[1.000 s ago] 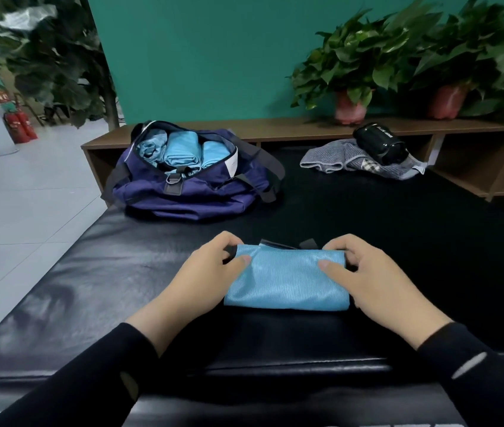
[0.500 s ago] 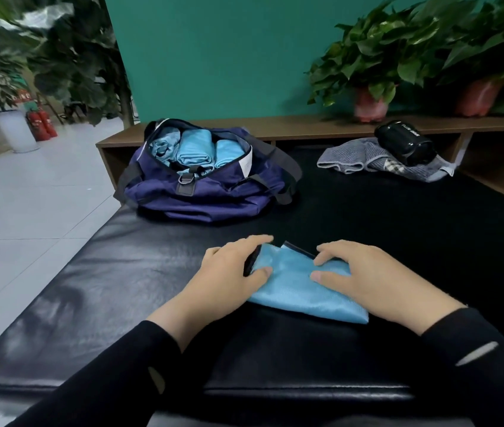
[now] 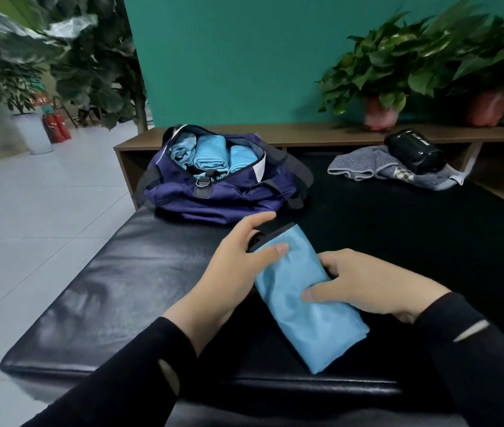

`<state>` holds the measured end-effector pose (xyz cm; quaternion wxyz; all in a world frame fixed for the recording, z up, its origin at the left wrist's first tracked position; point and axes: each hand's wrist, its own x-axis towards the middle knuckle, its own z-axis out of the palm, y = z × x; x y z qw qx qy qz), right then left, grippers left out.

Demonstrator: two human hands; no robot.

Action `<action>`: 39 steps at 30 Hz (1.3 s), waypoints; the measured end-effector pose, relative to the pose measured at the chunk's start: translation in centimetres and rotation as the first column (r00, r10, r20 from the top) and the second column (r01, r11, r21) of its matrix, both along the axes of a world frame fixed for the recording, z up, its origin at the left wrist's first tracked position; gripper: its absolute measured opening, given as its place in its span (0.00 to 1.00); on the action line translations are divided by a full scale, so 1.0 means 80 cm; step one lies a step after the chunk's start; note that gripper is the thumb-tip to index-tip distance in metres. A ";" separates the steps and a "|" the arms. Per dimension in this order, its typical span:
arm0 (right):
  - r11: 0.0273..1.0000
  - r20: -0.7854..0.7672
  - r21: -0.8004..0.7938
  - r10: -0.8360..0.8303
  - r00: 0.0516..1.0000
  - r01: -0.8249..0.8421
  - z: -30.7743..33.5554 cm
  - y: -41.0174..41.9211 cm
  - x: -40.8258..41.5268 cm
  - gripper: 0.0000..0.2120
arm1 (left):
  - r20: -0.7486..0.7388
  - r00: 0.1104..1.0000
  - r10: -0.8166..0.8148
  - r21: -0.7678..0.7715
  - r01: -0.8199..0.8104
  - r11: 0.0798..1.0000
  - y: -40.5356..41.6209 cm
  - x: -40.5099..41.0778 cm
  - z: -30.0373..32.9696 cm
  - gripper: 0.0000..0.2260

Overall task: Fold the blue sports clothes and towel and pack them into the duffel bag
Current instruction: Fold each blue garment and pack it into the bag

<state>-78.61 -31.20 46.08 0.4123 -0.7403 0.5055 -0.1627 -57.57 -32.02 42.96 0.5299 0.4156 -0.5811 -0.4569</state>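
While the black padded counter (image 3: 121, 288) sits before a teal wall (image 3: 229, 57), your left hand (image 3: 232, 269) and right hand (image 3: 364, 285) both grip the folded blue garment (image 3: 306, 306), lying diagonal near the open duffel bag (image 3: 219, 192).

Folded blue garment (image 3: 303, 298) lies diagonally near packed, open duffel bag (image 3: 223, 192).

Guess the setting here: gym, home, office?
Probably a gym or sports-centre changing area, though not certain. Cues: a black padded bench with an open duffel bag on it, low wooden cubby shelving along a teal wall, and fire extinguishers on the tiled floor.
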 end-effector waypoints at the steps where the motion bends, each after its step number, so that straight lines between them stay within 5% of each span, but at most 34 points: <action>1: 0.999 0.082 0.020 -0.027 0.996 0.025 -0.002 0.002 0.005 0.09 | -0.113 0.992 0.047 0.044 -0.042 0.998 0.000 -0.002 0.003 0.23; 4: 0.981 0.310 0.012 -0.186 0.932 0.192 -0.010 0.003 0.022 0.08 | -0.407 0.909 0.090 0.252 0.017 0.968 0.001 0.001 0.006 0.28; 8: 0.954 0.529 0.078 -0.285 0.799 0.289 -0.015 0.005 0.045 0.10 | -0.369 0.929 -0.035 0.419 0.200 0.886 0.017 0.012 0.006 0.18; 13: 0.942 0.638 0.076 -0.299 0.709 0.328 -0.011 -0.002 0.067 0.12 | -0.382 0.920 0.084 0.325 0.049 0.944 0.017 0.030 0.015 0.13; 16: 0.954 0.712 0.212 -0.300 0.635 0.212 -0.013 -0.006 0.080 0.16 | -0.400 0.912 0.089 0.303 0.040 0.952 0.019 0.039 0.020 0.13; 23: 0.914 0.768 0.406 -0.330 0.549 -0.019 -0.018 -0.017 0.101 0.18 | -0.433 0.900 0.041 0.283 0.092 0.955 0.008 0.057 0.018 0.08; 31: 0.906 0.780 0.416 -0.397 0.484 0.074 -0.024 -0.051 0.114 0.14 | -0.354 0.933 0.066 0.245 0.025 0.969 -0.045 0.069 0.016 0.05; 35: 0.921 0.784 0.325 -0.388 0.485 0.214 -0.019 -0.084 0.115 0.12 | -0.296 0.953 0.064 0.251 0.013 0.968 -0.078 0.063 0.015 0.08; 39: 0.950 0.748 0.144 -0.288 0.598 0.278 -0.001 -0.138 0.130 0.09 | -0.252 0.960 0.120 0.202 -0.069 0.977 -0.120 0.066 0.025 0.10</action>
